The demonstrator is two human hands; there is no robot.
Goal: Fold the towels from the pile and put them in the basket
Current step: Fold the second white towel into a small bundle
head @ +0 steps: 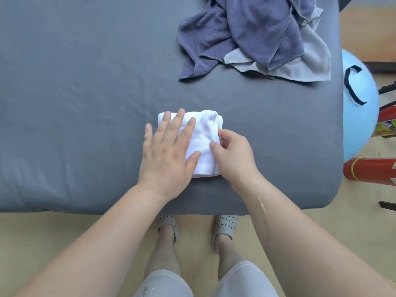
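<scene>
A small white towel (204,136), folded into a compact rectangle, lies on the grey bed (75,103) near its front edge. My left hand (168,151) rests flat on the towel's left half with fingers spread. My right hand (232,156) pinches the towel's right edge between thumb and fingers. A pile of towels (257,35), dark blue-purple over light grey, lies crumpled at the back right of the bed. No basket is in view.
A light blue exercise ball (360,108) sits off the bed's right edge, with a red cylinder (370,171) below it. Beige floor runs along the front, where my feet in grey sandals (225,228) stand.
</scene>
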